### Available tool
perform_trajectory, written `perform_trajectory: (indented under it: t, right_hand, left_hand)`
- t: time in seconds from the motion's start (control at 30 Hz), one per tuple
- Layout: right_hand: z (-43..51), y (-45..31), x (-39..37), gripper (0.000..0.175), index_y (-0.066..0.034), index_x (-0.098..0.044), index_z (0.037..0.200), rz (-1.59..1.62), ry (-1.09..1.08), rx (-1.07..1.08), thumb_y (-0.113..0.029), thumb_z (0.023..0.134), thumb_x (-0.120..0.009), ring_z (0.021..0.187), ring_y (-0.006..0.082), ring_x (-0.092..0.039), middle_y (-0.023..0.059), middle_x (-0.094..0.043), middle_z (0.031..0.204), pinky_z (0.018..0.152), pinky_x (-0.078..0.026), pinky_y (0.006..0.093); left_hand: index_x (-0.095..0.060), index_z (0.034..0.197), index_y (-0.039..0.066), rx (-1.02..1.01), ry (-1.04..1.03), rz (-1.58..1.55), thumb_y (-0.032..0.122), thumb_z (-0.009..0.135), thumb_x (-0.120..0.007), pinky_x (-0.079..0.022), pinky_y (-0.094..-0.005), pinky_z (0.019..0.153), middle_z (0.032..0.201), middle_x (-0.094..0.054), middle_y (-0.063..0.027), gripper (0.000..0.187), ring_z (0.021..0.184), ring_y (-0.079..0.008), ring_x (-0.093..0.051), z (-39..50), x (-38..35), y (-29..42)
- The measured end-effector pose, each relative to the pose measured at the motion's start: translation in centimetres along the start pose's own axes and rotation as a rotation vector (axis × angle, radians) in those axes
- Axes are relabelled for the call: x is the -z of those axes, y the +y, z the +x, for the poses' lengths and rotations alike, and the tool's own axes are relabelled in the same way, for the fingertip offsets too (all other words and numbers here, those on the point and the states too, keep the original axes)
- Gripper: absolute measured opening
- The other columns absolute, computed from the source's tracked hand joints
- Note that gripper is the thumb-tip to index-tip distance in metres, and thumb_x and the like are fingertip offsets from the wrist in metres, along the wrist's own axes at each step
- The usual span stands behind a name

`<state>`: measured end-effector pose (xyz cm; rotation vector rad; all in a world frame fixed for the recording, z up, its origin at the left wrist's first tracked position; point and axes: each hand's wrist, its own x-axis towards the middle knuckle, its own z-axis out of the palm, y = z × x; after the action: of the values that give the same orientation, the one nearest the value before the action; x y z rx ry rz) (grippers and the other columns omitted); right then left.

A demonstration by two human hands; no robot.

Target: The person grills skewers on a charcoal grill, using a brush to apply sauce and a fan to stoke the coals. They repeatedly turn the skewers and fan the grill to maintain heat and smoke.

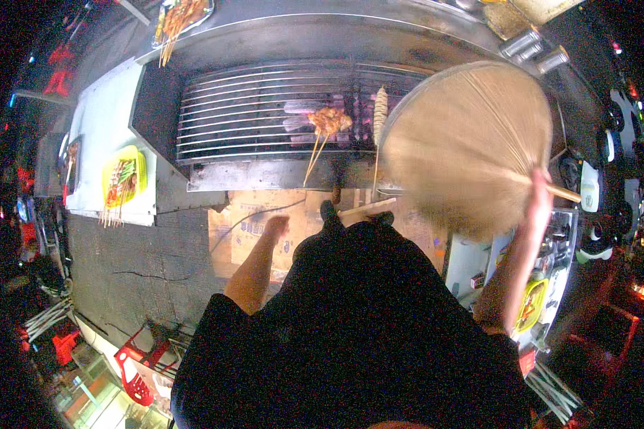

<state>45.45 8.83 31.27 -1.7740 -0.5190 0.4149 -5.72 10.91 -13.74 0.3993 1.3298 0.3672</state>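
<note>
My right hand grips the handle of a large round palm-leaf fan, whose edge is blurred by motion. The fan covers the right end of a charcoal grill. On the grill's bars, a pair of skewers with browned meat lies over pale, glowing coals. A single skewer with a spiral-cut pale food is just left of the fan. My left hand hangs low in front of the grill, away from the food; its fingers are blurred and nothing shows in it.
At the left, a yellow basket of skewers sits on a white side table. A tray of meat skewers is beyond the grill. Metal shakers stand back right, another yellow basket lower right. Flattened cardboard covers the ground.
</note>
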Motion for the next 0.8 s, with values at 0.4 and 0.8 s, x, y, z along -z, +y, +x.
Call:
perform_trajectory:
  t: [0.4,0.8]
  right_hand:
    - [4.8,2.9,-1.5,0.018,-0.0064,-0.063,0.092,0.088,-0.224,0.107,-0.019,0.081,-0.067,0.074,0.0107,-0.051,-0.0004,-0.057,0.076,0.071,-0.042,0.0249]
    - [2.3,-1.6,-10.1,0.036,0.0018,-0.058,0.104,0.396,-0.499,0.013,-0.021,0.078,-0.069,0.087,0.0138,-0.055,0.0062,-0.062,0.090,0.080,-0.044,0.0271]
  left_hand:
    - [-0.061,0.095,0.010,-0.545,-0.427,1.392,0.021,0.084,-0.056,-0.052,-0.0336,0.058,0.090,-0.064,-0.0075,0.016,0.070,-0.0195,-0.062,-3.6,-1.3,1.7]
    - [-0.052,0.093,0.005,-0.372,-0.598,0.109,0.031,0.091,-0.052,-0.047,-0.0289,0.060,0.068,-0.058,-0.0052,0.026,0.065,-0.0154,-0.057,-20.9,-22.7,21.9]
